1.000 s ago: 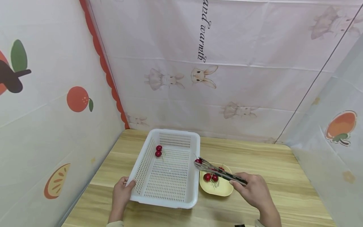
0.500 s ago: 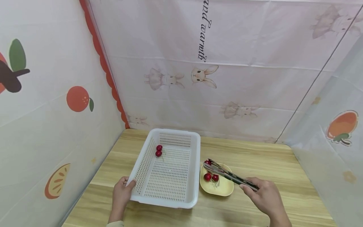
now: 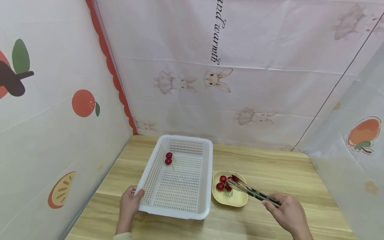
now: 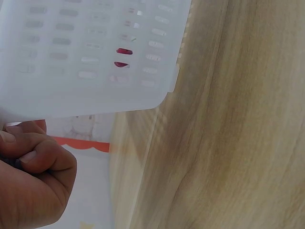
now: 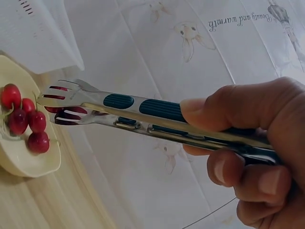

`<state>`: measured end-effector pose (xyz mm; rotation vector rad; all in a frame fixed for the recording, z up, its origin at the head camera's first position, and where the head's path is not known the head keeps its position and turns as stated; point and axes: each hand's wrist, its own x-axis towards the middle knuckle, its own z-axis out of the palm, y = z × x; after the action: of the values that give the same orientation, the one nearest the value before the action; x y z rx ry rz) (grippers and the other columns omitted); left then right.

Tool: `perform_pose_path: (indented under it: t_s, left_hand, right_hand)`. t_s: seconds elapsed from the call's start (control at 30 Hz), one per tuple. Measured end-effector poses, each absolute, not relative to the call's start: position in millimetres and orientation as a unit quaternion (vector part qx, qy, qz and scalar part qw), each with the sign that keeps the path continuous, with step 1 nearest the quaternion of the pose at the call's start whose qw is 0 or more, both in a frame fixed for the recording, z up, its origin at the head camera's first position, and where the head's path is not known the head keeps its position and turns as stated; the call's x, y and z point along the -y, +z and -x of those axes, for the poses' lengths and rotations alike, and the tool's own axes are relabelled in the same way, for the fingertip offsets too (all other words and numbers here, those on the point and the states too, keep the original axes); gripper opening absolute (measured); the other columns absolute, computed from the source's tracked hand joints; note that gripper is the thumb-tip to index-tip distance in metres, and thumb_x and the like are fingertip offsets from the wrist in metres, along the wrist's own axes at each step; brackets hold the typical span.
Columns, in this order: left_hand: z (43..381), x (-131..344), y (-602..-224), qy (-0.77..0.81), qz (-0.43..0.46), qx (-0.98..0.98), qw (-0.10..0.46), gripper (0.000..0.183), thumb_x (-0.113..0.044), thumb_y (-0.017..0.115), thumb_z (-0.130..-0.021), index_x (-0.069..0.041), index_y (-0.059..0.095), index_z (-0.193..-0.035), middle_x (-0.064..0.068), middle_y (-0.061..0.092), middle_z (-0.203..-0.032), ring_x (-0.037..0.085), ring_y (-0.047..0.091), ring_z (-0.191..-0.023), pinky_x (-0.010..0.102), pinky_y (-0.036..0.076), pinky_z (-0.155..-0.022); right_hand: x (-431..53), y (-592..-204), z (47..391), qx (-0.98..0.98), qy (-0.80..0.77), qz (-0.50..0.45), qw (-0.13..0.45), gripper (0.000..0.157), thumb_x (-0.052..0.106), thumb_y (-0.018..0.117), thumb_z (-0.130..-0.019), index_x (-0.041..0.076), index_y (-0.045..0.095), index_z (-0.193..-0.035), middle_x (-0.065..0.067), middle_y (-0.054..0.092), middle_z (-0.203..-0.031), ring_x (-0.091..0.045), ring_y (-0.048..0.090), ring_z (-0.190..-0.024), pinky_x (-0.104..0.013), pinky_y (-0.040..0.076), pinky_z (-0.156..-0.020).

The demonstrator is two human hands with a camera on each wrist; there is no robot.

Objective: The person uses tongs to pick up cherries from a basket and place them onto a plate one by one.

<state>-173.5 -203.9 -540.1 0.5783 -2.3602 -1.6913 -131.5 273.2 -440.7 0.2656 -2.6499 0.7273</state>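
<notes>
My right hand (image 3: 287, 211) grips metal tongs (image 3: 255, 193) with dark green grip pads. Their slotted tips are above the yellow bowl (image 3: 229, 201), and red shows through the slots in the right wrist view, a cherry (image 5: 59, 113) between them. Several red cherries (image 5: 18, 121) with stems lie in the bowl. My left hand (image 3: 129, 204) holds the near left corner of the white perforated basket (image 3: 207, 186), thumb on the rim. Two cherries (image 3: 168, 161) sit inside, against the basket's left wall. In the left wrist view, red shows through the holes of the basket (image 4: 86, 98).
The basket and bowl stand side by side on a light wooden table (image 3: 270, 173). Printed cloth walls (image 3: 180, 113) enclose the left, back and right sides. Wooden surface extends right of the bowl and along the front.
The tongs and the cherry in them moved right and toward me, from the basket's right rim to over the yellow bowl. My left hand and the basket stayed put.
</notes>
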Motion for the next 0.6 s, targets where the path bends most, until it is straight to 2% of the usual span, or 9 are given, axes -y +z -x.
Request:
perform_pose_path:
  t_s: [0.17, 0.4, 0.6]
  left_hand:
    - [172.5, 203.7, -539.7, -0.575, -0.194, 0.79, 0.09, 0.022, -0.012, 0.055, -0.088, 0.004, 0.054, -0.103, 0.023, 0.066, -0.093, 0.032, 0.067, -0.074, 0.03, 0.053, -0.052]
    - [173.5, 203.5, -541.9, -0.565, -0.187, 0.798, 0.097, 0.022, -0.012, 0.055, -0.087, 0.005, 0.055, -0.102, 0.022, 0.066, -0.092, 0.03, 0.067, -0.072, 0.029, 0.052, -0.052]
    - [173.8, 204.8, -542.3, -0.564, -0.187, 0.798, 0.098, 0.023, -0.013, 0.055, -0.087, 0.004, 0.055, -0.102, 0.023, 0.066, -0.091, 0.031, 0.067, -0.072, 0.029, 0.051, -0.051]
  right_hand:
    - [-277.3, -443.8, 128.7, 0.955, 0.246, -0.07, 0.152, 0.014, 0.017, 0.076, -0.074, 0.007, 0.07, -0.081, 0.014, 0.047, -0.052, -0.003, 0.03, -0.042, -0.023, 0.028, -0.04]
    - [-280.0, -447.9, 126.7, 0.965, 0.241, -0.04, 0.097, 0.024, 0.02, 0.074, -0.076, 0.0, 0.07, -0.089, 0.008, 0.057, -0.056, -0.009, 0.034, -0.042, -0.025, 0.03, -0.041]
    - [-282.5, -447.4, 127.9, 0.971, 0.234, -0.01, 0.05, 0.03, 0.024, 0.072, -0.078, -0.001, 0.07, -0.094, 0.006, 0.048, -0.048, -0.012, 0.033, -0.043, -0.026, 0.028, -0.041]
